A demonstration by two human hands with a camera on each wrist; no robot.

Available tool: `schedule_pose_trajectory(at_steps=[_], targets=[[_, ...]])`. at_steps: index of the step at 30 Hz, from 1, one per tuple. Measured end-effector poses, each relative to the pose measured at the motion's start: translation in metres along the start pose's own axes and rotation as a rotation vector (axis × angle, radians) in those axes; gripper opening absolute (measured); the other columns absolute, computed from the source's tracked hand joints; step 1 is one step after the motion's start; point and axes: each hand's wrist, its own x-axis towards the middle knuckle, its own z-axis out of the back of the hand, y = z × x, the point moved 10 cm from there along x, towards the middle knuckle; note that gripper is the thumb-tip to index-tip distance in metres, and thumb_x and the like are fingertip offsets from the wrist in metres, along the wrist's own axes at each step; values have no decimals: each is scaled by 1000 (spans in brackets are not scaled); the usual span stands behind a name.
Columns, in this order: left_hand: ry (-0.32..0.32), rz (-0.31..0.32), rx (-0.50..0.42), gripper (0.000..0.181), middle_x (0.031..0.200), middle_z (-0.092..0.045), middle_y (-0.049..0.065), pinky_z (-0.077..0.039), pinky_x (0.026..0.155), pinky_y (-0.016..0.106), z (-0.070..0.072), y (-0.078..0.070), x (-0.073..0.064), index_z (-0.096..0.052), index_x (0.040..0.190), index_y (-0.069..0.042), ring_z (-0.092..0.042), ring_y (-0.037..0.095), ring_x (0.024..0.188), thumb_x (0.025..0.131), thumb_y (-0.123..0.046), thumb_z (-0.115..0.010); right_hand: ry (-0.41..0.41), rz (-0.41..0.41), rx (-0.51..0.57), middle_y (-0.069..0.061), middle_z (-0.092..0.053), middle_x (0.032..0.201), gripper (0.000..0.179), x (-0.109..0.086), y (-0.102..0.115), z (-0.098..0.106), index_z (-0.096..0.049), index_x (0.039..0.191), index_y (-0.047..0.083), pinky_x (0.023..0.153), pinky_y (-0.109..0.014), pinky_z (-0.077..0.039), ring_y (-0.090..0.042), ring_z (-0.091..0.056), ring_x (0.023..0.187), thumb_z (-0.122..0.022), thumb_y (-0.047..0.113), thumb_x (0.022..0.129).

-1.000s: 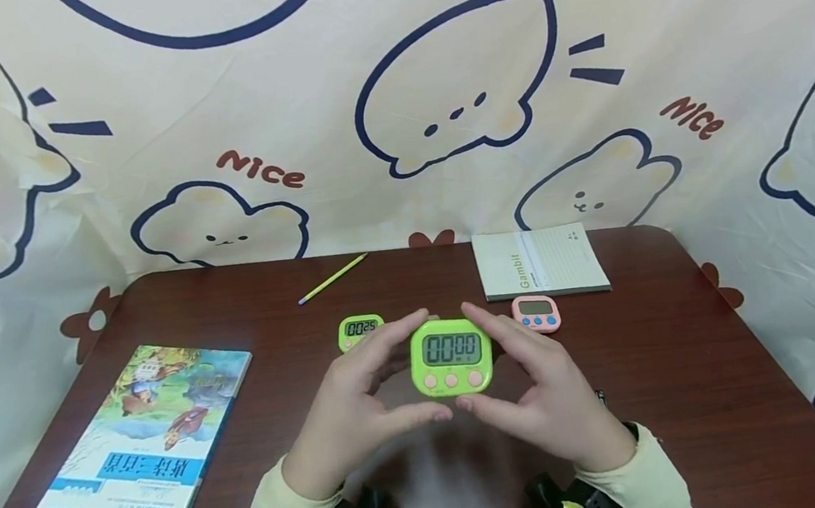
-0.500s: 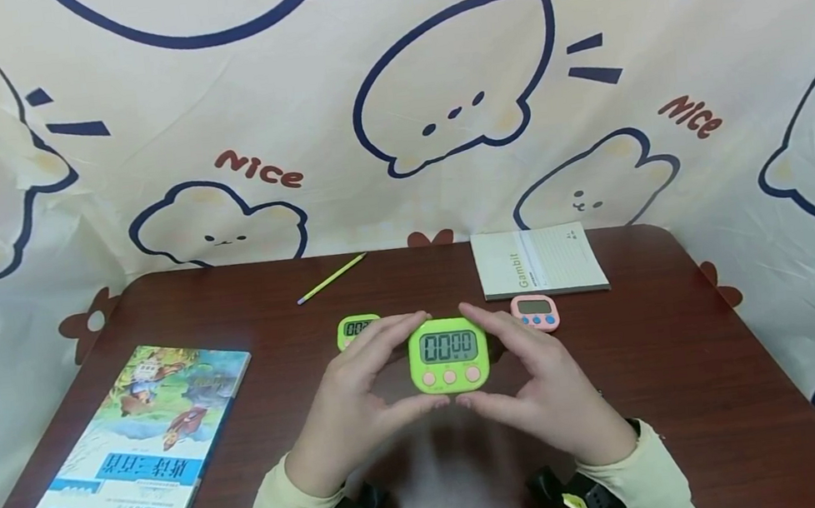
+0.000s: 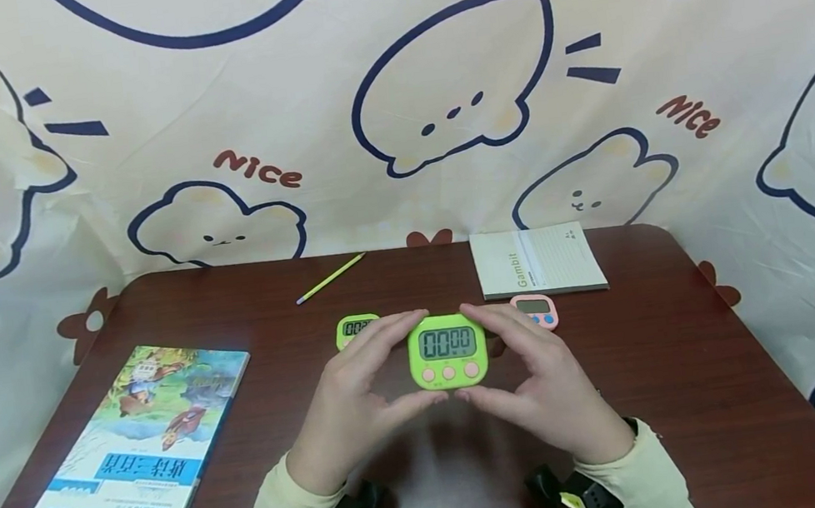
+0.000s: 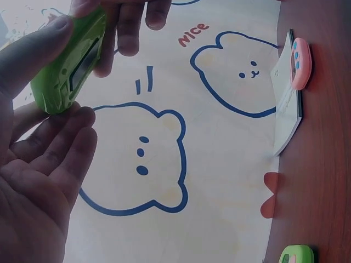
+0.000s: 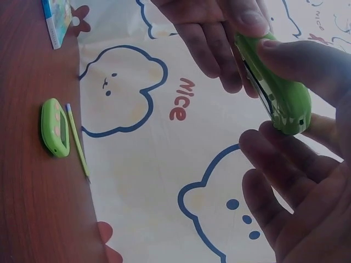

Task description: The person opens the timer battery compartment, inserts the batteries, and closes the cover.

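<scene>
Above the table, both hands hold a green digital timer point(image 3: 447, 352) upright, its display reading 00 00 and its pink buttons facing the head camera. The left hand point(image 3: 353, 407) grips its left side, thumb at the lower edge and index finger at the top. On the other side, the right hand point(image 3: 549, 384) pinches it in the same way. The left wrist view shows the timer point(image 4: 68, 60) edge-on between thumb and fingers. From the right wrist, the timer's rounded back point(image 5: 282, 82) is seen under the thumb.
Behind the left hand lies a second green timer point(image 3: 352, 327), partly hidden. A pink timer point(image 3: 537, 311) sits behind the right fingers, before a notebook point(image 3: 537, 263). A pencil point(image 3: 331, 279) lies at the back. To the left is a picture-covered book point(image 3: 132, 453) on the brown table point(image 3: 691, 356).
The held green timer has risen slightly and its face has shifted a little to the left. Both hands keep hold of it. The other objects stay where they were.
</scene>
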Motion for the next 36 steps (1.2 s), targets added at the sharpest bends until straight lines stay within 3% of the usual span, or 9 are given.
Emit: schedule_pose_trajectory(at_steps=[18, 36], targets=[[9, 0, 19, 81, 133, -62, 0, -54, 98, 37, -1, 1, 0, -55, 142, -13, -60, 15, 119, 70, -22, -93, 11, -19, -1, -2, -61, 131, 82, 0, -3, -1, -54, 144, 11, 79, -22, -52, -14, -58, 100, -90, 3, 70], [6, -10, 10, 81, 131, -64, 1, -58, 90, 36, 0, -1, -1, -56, 142, -12, -62, 13, 115, 71, -23, -93, -6, 22, 9, -6, -62, 129, 83, 0, -1, -1, -55, 142, 8, 77, -26, -53, -16, -58, 100, -91, 3, 68]])
